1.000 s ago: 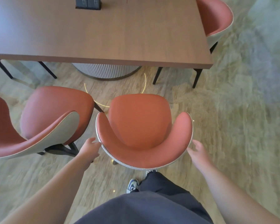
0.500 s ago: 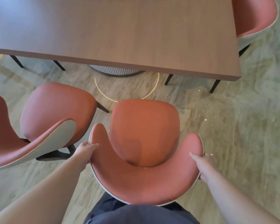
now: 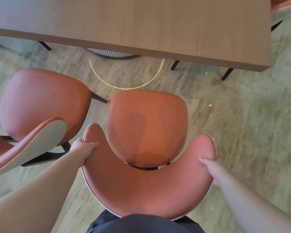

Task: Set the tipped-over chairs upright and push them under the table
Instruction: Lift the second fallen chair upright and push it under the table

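An upright orange chair [image 3: 148,125] with a curved wraparound back stands directly below me, its seat facing the wooden table [image 3: 141,24]. My left hand [image 3: 81,148] grips the left tip of the backrest, thumb on top. My right hand [image 3: 213,165] holds the right tip of the backrest, fingers wrapped behind it. The chair's front edge sits a short way from the table's near edge, with bare floor between. A second orange chair [image 3: 40,105] stands upright to the left, turned at an angle, its grey-backed armrest close to my left hand.
A ribbed round table base [image 3: 111,53] with a glowing ring on the floor lies ahead under the table. Black chair legs [image 3: 227,74] show under the table's right end. Part of another orange chair [image 3: 286,3] is at the top right corner. Patterned carpet spreads to the right.
Both hands have gone from hovering beside the backrest tips to gripping them. I have stepped closer, so the chair and table edge fill more of the view.
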{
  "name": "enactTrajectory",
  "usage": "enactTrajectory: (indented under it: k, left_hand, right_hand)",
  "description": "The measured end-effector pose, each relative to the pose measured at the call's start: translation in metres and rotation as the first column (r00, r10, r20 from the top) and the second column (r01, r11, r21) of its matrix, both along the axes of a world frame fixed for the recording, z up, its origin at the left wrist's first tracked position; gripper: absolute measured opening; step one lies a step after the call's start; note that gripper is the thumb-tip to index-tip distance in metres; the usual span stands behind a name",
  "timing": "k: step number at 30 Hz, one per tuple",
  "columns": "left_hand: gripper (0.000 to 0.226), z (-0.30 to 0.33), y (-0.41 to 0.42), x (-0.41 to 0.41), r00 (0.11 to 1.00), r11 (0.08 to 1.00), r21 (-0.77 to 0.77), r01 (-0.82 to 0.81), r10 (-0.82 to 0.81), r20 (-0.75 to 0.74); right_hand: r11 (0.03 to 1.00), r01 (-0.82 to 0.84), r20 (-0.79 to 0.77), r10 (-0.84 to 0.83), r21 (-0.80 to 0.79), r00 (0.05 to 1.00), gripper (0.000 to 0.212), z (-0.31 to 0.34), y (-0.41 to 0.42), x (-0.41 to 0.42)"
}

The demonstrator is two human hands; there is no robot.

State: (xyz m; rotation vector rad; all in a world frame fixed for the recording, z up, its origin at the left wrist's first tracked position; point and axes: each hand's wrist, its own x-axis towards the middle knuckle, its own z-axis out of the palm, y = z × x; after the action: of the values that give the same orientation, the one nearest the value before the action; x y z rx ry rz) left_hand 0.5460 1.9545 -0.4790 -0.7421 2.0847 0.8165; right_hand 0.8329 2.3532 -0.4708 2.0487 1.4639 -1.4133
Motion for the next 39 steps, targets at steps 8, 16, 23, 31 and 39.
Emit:
enactTrajectory:
  k: [8, 16, 23, 31, 39]
  left_hand:
    - [0.024, 0.021, 0.015, -0.022, 0.982, 0.985, -0.040, 0.170, -0.173, -0.080]
    - [0.017, 0.033, 0.062, -0.079, 0.954, 0.965, -0.038, 0.260, -0.262, -0.146]
    - [0.014, 0.026, 0.107, -0.145, 0.944, 0.961, -0.008, 0.276, -0.273, -0.185]
    - [0.021, 0.012, 0.158, -0.216, 0.932, 0.956, -0.012, 0.292, -0.288, -0.220]
    - [0.012, 0.008, 0.198, -0.249, 0.927, 0.957, -0.033, 0.288, -0.287, -0.243]
  right_hand:
    - [0.981, -0.126, -0.036, 0.133, 0.151, 0.991, 0.030, 0.008, 0.020, -0.011]
    - [0.967, -0.133, -0.073, 0.152, 0.218, 0.986, 0.023, 0.019, 0.068, -0.052]
    - [0.964, -0.113, -0.086, 0.137, 0.239, 0.987, 0.025, 0.024, 0.107, -0.115]
    - [0.964, -0.087, -0.074, 0.109, 0.251, 0.991, 0.024, 0.013, 0.149, -0.179]
    - [0.976, -0.061, -0.113, 0.086, 0.208, 0.990, 0.023, 0.004, 0.187, -0.213]
